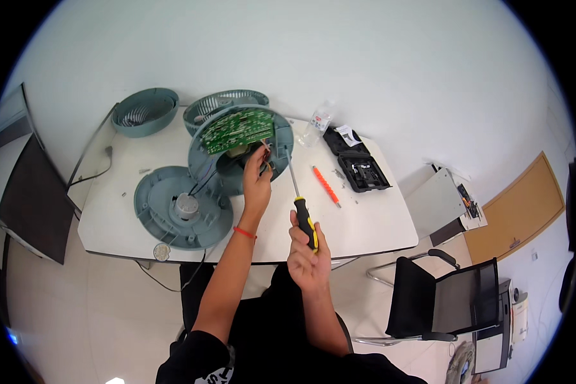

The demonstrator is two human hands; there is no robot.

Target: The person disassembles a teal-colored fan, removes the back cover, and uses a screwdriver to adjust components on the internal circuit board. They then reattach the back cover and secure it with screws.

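My left hand (256, 182) grips wires (267, 147) below a green circuit board (237, 128), which rests in a tilted grey-green round housing (201, 152). My right hand (307, 256) holds a yellow-and-black screwdriver (306, 224), its shaft reaching up to the housing's right side; whether the tip touches cannot be made out. A second round housing (153, 217) with a silver motor (186, 207) lies at lower left, cables attached. An orange-handled tool (325, 184) and small metal pieces lie right of the screwdriver.
On the white table (371, 224) are two grille bowls (144, 112) (226, 99) at the back, a plastic bottle (317, 125), an open black case (358, 169) and a small disc (162, 251). A black chair (416, 297) stands at right; side desks flank the table.
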